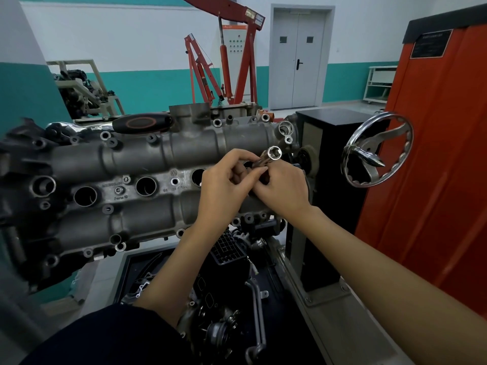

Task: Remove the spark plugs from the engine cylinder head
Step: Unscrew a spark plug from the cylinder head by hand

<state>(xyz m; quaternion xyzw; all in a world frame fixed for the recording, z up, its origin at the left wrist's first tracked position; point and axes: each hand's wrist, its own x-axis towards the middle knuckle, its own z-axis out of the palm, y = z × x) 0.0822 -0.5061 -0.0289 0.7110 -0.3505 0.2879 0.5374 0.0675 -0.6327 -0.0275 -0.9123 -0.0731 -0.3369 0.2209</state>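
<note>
In the head view, the person's left hand (226, 180) and right hand (283, 185) meet over the right end of the cylinder head (147, 164), each grip pinching a long socket (272, 155) lifted clear of the rightmost well. No spark plug can be seen; three wells (146, 186) gape dark, so progress is unclear. A ratchet handle (142, 123) lies on the far edge, a handwheel (376, 150) stands to the right, and nothing blocks the wells.
</note>
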